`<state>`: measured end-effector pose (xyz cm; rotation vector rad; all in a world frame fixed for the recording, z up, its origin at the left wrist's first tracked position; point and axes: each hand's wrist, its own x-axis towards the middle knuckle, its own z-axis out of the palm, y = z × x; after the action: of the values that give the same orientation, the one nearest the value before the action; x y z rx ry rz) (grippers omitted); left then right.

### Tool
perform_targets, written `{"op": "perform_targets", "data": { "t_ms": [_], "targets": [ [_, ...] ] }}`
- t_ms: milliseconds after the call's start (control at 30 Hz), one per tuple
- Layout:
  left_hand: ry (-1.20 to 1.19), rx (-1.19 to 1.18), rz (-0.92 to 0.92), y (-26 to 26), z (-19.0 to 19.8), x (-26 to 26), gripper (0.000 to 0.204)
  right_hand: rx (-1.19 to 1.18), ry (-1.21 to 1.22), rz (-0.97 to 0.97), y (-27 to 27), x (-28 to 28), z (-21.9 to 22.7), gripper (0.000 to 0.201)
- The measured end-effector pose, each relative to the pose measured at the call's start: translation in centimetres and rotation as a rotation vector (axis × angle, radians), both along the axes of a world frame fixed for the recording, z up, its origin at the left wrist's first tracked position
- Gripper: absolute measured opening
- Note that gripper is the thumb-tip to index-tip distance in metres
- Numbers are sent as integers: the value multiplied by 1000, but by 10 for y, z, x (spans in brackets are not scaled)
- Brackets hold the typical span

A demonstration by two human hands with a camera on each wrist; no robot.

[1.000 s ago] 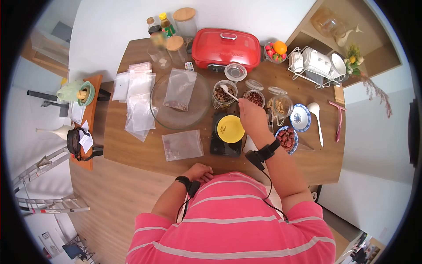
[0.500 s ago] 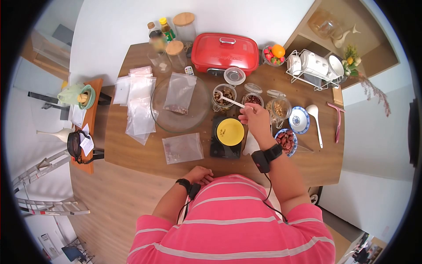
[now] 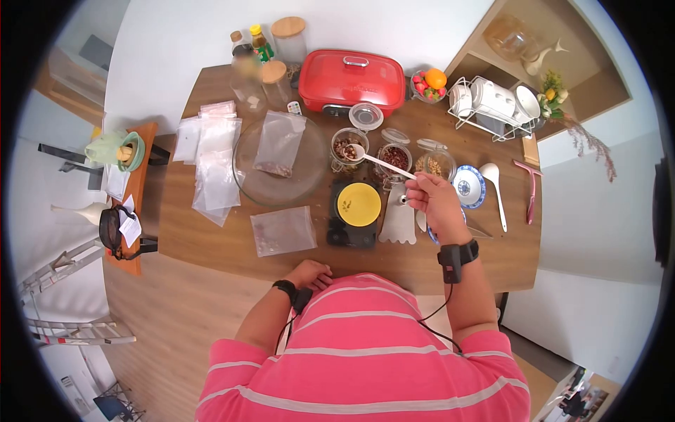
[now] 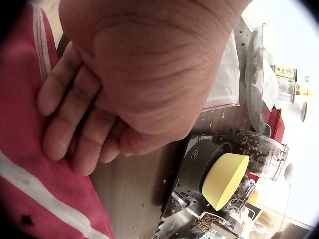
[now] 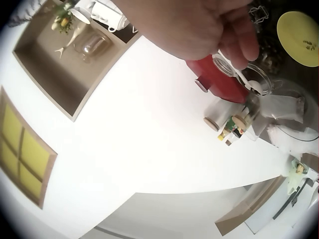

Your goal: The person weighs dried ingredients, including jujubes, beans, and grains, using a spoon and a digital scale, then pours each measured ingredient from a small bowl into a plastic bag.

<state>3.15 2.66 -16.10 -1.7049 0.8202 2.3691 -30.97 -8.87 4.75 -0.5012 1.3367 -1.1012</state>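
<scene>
My right hand (image 3: 439, 204) pinches the end of a white long-handled spoon (image 3: 387, 163). The spoon's bowl is over the mouth of a glass jar of brown dried pieces (image 3: 342, 152), and its handle crosses above a second jar of dark red bits (image 3: 395, 157). In front of the jars, a yellow bowl (image 3: 364, 207) with a few small pieces in it sits on a black kitchen scale (image 3: 351, 238). My left hand (image 3: 311, 273) rests at the table's front edge against the pink shirt, fingers loosely bent around nothing; the left wrist view shows its palm (image 4: 149, 84).
Left of the scale lies a clear zip bag (image 3: 283, 232); behind it is a large glass dish (image 3: 278, 191) holding another bag. A third jar (image 3: 436, 166), a blue-patterned bowl (image 3: 469, 187) and a white ladle (image 3: 496, 190) stand right. A red electric cooker (image 3: 351, 81) is behind.
My right hand has moved right and toward me, tilting the spoon's handle the same way, while the spoon's bowl stays around the brown-filled jar. My left hand stays put.
</scene>
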Motion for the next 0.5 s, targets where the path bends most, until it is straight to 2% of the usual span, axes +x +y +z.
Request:
{"op": "perform_targets", "data": {
  "t_ms": [67,200,300,333,400,500],
  "targets": [
    [19,-7,-49,-1,-4,2,38,26,2,-6,9,-8,8,29],
    [18,-15,-34,3,-7,1,38,98,28,6,25,-27,10,30],
    [19,-22,-10,1,-6,0,34,199,176,131,29,-32,13,29],
    [10,-10,4,0,-4,-1,34,209,168,146,28,-33,8,29],
    [3,-14,2,1,0,-2,34,221,298,231,26,-33,-6,29],
    [4,-43,11,3,6,-1,35,230,433,342,20,-16,-2,30]
  ]
}}
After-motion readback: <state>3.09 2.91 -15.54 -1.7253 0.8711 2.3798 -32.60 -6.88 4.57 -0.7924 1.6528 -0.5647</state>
